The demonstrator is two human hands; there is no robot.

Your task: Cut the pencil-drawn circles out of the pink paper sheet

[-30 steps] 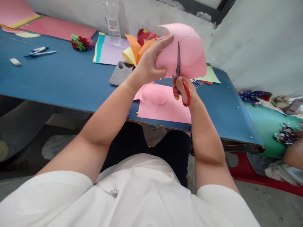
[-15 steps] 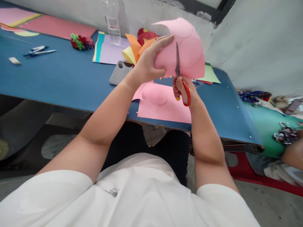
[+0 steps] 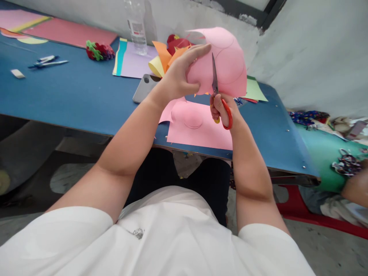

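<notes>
My left hand grips a curled sheet of pink paper by its left side, thumb below and fingers above. Round pencil-like outlines show on that sheet. In my right hand is a pair of scissors with red and yellow handles, its blades pointing up against the paper. One blade shows in front of the sheet; whether the other lies behind it I cannot tell. Below, more pink paper lies at the table's front edge, with a rounded pink piece on it.
On the blue table lie a grey phone, pens, an eraser and a fuzzy red-green craft piece. A plastic bottle stands by the wall. Orange paper and green paper flank the held sheet.
The pink sheet's top edge has dropped slightly and its right edge has shifted a little left. The scissors' tip has tilted slightly left. Both hands keep their hold.
</notes>
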